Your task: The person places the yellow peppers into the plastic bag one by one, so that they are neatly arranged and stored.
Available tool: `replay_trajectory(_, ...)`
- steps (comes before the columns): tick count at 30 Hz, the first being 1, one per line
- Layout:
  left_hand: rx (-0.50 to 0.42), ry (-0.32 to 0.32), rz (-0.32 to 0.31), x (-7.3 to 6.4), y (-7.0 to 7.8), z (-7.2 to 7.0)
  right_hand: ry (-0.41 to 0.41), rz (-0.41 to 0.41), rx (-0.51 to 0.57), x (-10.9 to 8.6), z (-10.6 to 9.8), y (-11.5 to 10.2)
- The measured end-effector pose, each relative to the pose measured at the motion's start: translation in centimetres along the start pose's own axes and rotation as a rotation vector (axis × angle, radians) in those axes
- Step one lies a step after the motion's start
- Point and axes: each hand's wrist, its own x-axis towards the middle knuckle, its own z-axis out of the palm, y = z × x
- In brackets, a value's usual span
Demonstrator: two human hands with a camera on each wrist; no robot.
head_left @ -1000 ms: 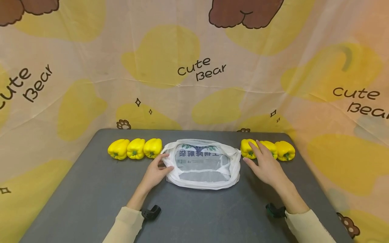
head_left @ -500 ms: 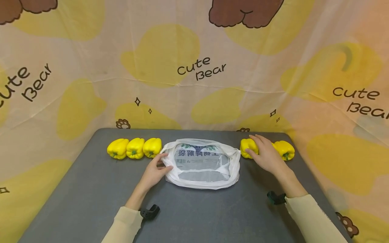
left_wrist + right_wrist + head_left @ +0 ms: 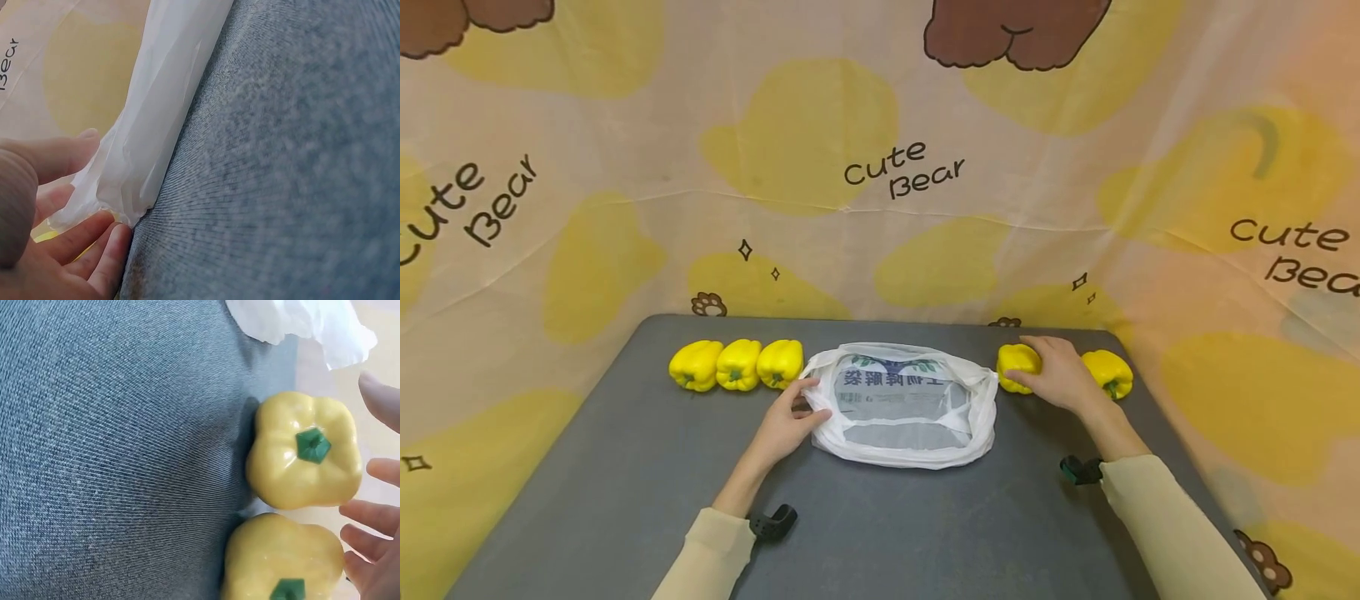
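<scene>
A white plastic bag (image 3: 907,454) with printed lettering lies on the table, its mouth spread wide. At its left side my left hand (image 3: 786,421) rests fingertips against the plastic, thumb standing apart in the left wrist view. My right hand (image 3: 1063,375) hovers over the right row of yellow bell peppers, thumb and fingers spread about the innermost bell pepper (image 3: 1017,367). In the right wrist view that pepper (image 3: 304,450) shows its green stem, with the fingertips beside it; contact is hard to tell. The hand hides the middle pepper in the head view; the outer pepper (image 3: 1108,373) shows partly.
Three more yellow peppers (image 3: 738,365) lie in a row left of the bag. The grey table (image 3: 895,533) ends at a patterned cloth backdrop (image 3: 820,275) behind and at both sides. A dark band (image 3: 775,523) sits at each wrist.
My right hand has moved forward and lower over the right row of peppers, its thumb coming before the innermost one. The left hand and the bag stay put.
</scene>
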Motion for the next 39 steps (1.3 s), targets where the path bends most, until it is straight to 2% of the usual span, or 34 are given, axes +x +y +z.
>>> replay_trajectory(4, 0.001, -0.006, 0.007, 0.0, 0.0, 0.0, -0.018, 0.016, -0.036, 0.2, 0.5, 0.4)
replay_trajectory(11, 0.015, -0.002, 0.007, -0.1, -0.1, 0.0, -0.015, -0.016, -0.085, 0.2, 1.0, 0.6)
replay_trajectory(29, 0.024, 0.009, 0.011, -0.1, 0.0, 0.1, 0.005, -0.006, -0.046, 0.2, 1.8, -0.3)
replay_trajectory(39, 0.029, 0.013, 0.012, 0.0, -0.3, 0.2, -0.015, -0.021, -0.055, 0.4, 1.9, -1.3)
